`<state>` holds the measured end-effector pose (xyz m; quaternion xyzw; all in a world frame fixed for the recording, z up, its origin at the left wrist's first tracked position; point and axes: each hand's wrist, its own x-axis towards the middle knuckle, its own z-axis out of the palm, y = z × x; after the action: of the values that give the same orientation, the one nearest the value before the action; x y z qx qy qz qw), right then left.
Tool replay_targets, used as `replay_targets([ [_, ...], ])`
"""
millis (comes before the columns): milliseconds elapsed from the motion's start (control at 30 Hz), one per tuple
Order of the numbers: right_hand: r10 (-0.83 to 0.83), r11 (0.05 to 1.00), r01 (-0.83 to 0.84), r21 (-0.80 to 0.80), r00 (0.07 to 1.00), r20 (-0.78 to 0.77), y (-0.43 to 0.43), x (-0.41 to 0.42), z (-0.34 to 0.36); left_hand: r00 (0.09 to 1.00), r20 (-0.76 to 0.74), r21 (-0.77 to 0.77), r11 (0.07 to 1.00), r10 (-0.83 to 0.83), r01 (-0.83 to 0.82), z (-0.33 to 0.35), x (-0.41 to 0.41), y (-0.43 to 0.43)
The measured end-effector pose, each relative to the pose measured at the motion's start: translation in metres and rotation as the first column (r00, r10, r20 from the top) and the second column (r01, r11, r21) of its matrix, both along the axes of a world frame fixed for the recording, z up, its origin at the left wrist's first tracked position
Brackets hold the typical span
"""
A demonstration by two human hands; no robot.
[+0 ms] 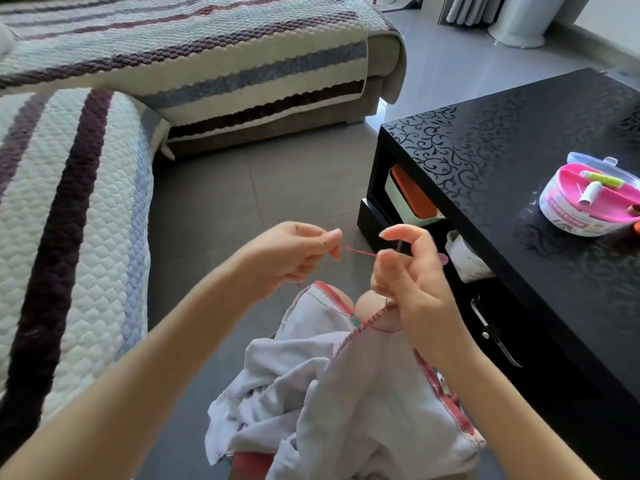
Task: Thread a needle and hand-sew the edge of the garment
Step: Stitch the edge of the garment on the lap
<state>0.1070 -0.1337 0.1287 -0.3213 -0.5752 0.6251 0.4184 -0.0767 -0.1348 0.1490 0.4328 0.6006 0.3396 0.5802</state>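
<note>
A pale grey garment [346, 393] with a red stitched edge lies bunched on my lap. My left hand [294, 254] pinches the end of a red thread [358, 251] between thumb and forefinger. The thread runs taut to my right hand [412, 282], which pinches it above the garment's edge, index finger raised. A thin dark needle [399, 247] seems to stand up between the right hand's fingers. A loose loop of red thread hangs by the seam under that hand.
A black patterned coffee table [519, 150] stands at right with a pink sewing kit box [588, 202] holding thread spools. A striped quilted sofa [86, 202] fills the left and back. Grey tiled floor lies between them.
</note>
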Motion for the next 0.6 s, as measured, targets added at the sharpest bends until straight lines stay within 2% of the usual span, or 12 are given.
replay_targets([
  [100,-0.11,0.992,0.107,0.062,0.993,0.035,-0.001,0.01,-0.002,0.955,-0.295,0.074,0.997,0.031,-0.01,-0.027,0.023,-0.007],
  [133,-0.119,0.991,0.113,0.074,0.99,0.077,-0.001,0.014,-0.002,0.948,-0.316,0.09,0.996,0.046,-0.019,-0.033,0.032,-0.009],
  [167,-0.117,0.991,0.107,0.085,0.985,0.127,-0.001,0.018,0.0,0.966,-0.253,0.069,0.997,0.055,-0.039,-0.038,0.04,-0.011],
  [233,-0.094,0.993,0.077,0.088,0.973,0.211,-0.001,0.029,0.004,0.998,-0.019,-0.077,0.996,0.053,-0.054,-0.042,0.051,-0.015],
  [333,-0.08,0.996,0.066,0.06,0.959,0.271,0.003,0.044,0.008,0.987,0.15,-0.274,0.958,-0.05,0.09,-0.051,0.058,-0.017],
  [500,-0.114,0.979,0.036,0.202,0.914,0.39,0.009,0.06,0.014,0.956,0.27,-0.323,0.924,-0.119,0.206,-0.044,0.061,-0.017],
  [600,-0.15,0.977,0.08,0.2,0.917,0.37,0.009,0.072,0.017,0.938,0.335,-0.327,0.922,-0.089,0.205,-0.041,0.061,-0.018],
])
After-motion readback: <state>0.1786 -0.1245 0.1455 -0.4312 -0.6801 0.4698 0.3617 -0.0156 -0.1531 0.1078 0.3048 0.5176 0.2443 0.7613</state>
